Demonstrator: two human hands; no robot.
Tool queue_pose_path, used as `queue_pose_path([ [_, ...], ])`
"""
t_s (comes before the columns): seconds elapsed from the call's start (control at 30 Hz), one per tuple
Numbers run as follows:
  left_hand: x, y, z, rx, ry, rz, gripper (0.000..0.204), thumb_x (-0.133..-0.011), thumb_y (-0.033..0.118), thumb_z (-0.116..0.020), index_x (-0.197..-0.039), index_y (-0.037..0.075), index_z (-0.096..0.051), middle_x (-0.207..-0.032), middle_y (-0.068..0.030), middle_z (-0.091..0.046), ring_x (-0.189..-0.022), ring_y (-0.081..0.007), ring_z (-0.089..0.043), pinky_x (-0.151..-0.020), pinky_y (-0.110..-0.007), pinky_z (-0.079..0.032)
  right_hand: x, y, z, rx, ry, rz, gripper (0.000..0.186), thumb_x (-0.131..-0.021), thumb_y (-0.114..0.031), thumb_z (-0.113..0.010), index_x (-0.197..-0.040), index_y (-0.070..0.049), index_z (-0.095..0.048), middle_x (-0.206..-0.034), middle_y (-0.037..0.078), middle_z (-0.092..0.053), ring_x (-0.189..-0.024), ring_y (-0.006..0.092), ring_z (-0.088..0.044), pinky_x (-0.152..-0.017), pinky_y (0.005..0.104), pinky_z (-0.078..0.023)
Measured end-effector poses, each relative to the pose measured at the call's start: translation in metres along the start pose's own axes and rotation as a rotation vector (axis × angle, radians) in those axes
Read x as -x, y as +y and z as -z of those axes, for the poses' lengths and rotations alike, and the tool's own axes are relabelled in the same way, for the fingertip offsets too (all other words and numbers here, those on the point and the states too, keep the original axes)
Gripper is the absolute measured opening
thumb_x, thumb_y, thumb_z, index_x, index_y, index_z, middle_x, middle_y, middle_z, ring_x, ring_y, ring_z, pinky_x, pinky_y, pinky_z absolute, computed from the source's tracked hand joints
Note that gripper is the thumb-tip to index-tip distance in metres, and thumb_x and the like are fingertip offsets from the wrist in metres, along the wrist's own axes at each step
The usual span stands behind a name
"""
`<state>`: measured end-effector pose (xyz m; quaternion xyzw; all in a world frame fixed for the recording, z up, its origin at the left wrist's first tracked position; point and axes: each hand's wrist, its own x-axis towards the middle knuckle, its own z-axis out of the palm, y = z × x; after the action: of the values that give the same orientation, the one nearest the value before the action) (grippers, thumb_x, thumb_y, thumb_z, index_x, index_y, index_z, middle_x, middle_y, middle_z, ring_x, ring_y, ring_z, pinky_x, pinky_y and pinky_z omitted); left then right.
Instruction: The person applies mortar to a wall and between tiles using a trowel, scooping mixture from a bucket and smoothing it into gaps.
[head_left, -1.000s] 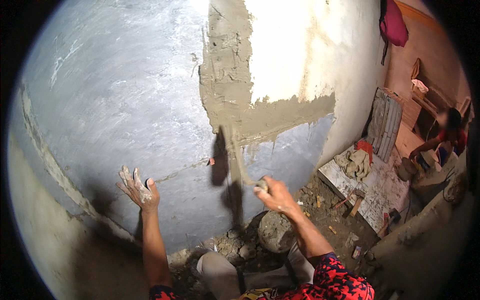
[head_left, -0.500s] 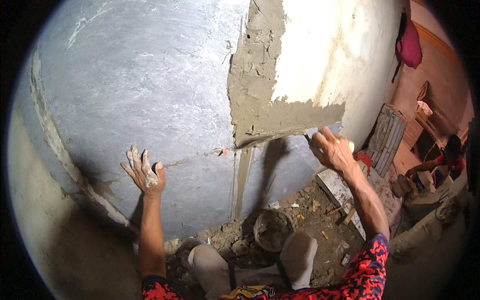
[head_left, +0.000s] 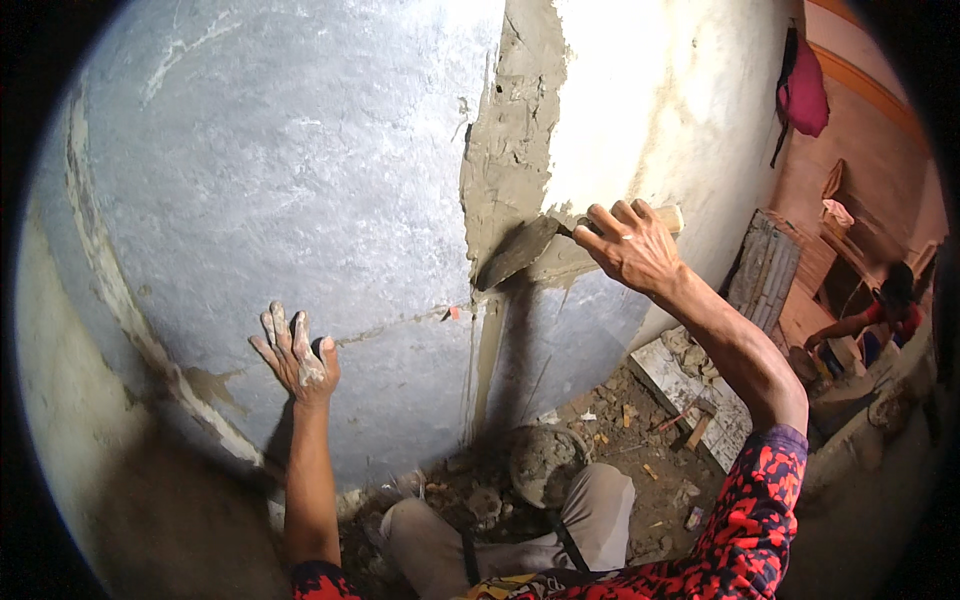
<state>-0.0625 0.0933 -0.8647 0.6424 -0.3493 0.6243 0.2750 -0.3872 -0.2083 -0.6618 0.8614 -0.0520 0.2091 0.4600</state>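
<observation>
My left hand [head_left: 300, 355], smeared with pale plaster, rests open on the grey wall [head_left: 250, 180], fingers spread upward. My right hand [head_left: 625, 245] grips a trowel [head_left: 515, 255], its blade angled down-left against a band of wet mortar [head_left: 515, 110] on the wall. The band runs down beside an off-white patch [head_left: 630, 100] and turns rightward at its bottom. A small red chip [head_left: 453, 313] sits on a crack left of the blade. Below, a round bucket [head_left: 550, 465] of mortar stands by my knees.
Rubble [head_left: 635, 465] covers the floor. At right are a dirty tiled slab [head_left: 730, 440] with hand tools, corrugated sheets [head_left: 760, 270], a hanging pink bag [head_left: 805, 90], and a co-worker [head_left: 895, 305] bending over objects. A pale side wall [head_left: 70, 360] stands at left.
My right hand rose from low by the bucket, went rightward, then moved up and slightly left with the trowel onto the mortar. My left hand remains on the wall.
</observation>
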Motion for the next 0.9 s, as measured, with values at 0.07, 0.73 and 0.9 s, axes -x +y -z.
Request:
queue_pose_path([
  [0.07, 0.001, 0.001, -0.001, 0.007, 0.023, 0.002, 0.045, -0.097, 0.036, -0.041, -0.131, 0.007, -0.042, -0.143, -0.0250, -0.038, -0.136, -0.0425, -0.030, -0.110, -0.062, -0.008, 0.000, 0.002, 0.001, 0.006, -0.038, -0.015, 0.025, -0.090, -0.023, -0.050, -0.115, -0.023, -0.053, -0.107, 0.004, -0.052, -0.090, 0.0212, -0.056, -0.076, 0.0371, -0.046],
  [0.73, 0.002, -0.001, 0.000, 0.007, -0.010, 0.015, 0.045, -0.098, 0.037, -0.038, -0.133, 0.009, -0.037, -0.144, -0.0249, -0.034, -0.135, -0.0455, -0.029, -0.106, -0.069, -0.010, -0.083, 0.135, 0.080, 0.024, 0.252, -0.081, 0.017, -0.084, -0.026, -0.065, -0.090, -0.012, -0.058, -0.086, 0.002, -0.057, -0.066, 0.0207, -0.061, -0.058, 0.0385, -0.050],
  [0.9, 0.001, 0.003, -0.002, 0.010, -0.013, 0.017, 0.045, -0.098, 0.036, -0.038, -0.132, 0.008, -0.038, -0.143, -0.0256, -0.035, -0.135, -0.0463, -0.029, -0.106, -0.068, -0.010, -0.097, 0.159, 0.076, -0.075, 0.168, -0.106, 0.022, -0.078, -0.031, -0.073, -0.087, -0.012, -0.066, -0.075, 0.001, -0.065, -0.067, 0.0189, -0.063, -0.059, 0.0349, -0.051],
])
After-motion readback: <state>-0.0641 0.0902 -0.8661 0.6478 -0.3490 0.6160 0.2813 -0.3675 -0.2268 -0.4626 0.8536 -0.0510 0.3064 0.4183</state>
